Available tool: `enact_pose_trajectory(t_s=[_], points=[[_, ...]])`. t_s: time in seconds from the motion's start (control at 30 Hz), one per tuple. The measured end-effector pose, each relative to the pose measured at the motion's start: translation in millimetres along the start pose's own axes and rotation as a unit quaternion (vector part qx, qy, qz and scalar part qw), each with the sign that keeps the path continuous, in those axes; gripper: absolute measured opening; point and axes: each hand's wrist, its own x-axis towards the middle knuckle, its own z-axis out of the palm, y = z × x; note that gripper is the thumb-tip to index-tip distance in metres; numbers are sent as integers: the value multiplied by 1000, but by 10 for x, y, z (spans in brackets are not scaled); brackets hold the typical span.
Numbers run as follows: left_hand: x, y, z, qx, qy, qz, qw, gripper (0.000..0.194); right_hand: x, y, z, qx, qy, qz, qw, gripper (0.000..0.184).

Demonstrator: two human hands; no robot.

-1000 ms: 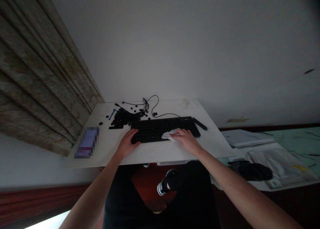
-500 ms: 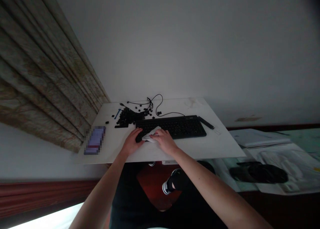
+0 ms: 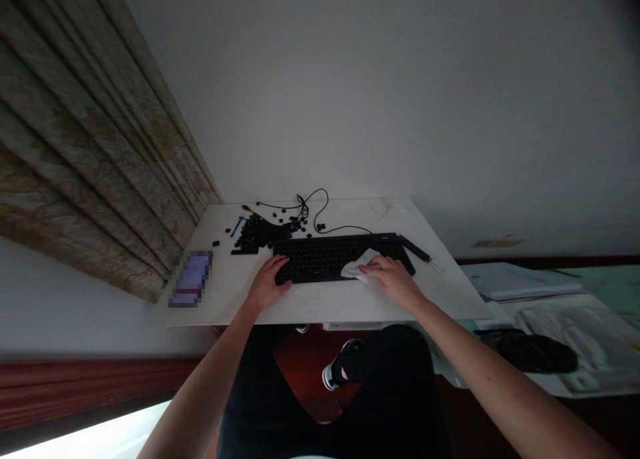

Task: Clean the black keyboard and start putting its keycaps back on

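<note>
A black keyboard (image 3: 315, 260) with its keycaps off lies on the white table (image 3: 310, 305). My left hand (image 3: 265, 287) grips its left end, fingers on the top and thumb at the front edge. Pinched in my right hand (image 3: 396, 283) is a crumpled white wipe (image 3: 358, 266), pressed onto the right part of the keyboard. That hand and the wipe hide some of the key area. Behind the keyboard's left end, loose black keycaps (image 3: 260, 233) lie in a heap, with several scattered around it.
A blue tool (image 3: 237, 226) lies left of the keycaps, and a phone (image 3: 191, 279) at the table's left. The keyboard's cable (image 3: 320, 213) loops toward the wall. A dark slim stick-like object (image 3: 415, 248) sits right of the keyboard. Curtains (image 3: 100, 132) hang at left.
My right hand has slid the wipe rightward along the keyboard, from near its left end to its right part. My left hand stays on the keyboard's left end.
</note>
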Motion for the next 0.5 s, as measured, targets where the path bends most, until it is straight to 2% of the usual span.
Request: enact_pose_trajectory(t_s=[0.2,0.27,0.37,0.5], points=[[5,1,-41,-2,-7,2,1000,57,254,-698,232,19,14,-3,1000,62],[0,-10,-59,-10,-13,2,1000,57,284,-804,262,6,12,-2,1000,60],[-7,-18,-72,-20,-18,-2,1000,58,206,-643,206,-27,3,-6,1000,58],[-7,-11,-52,-23,-14,0,1000,58,-47,-104,24,-64,2,6,998,57]])
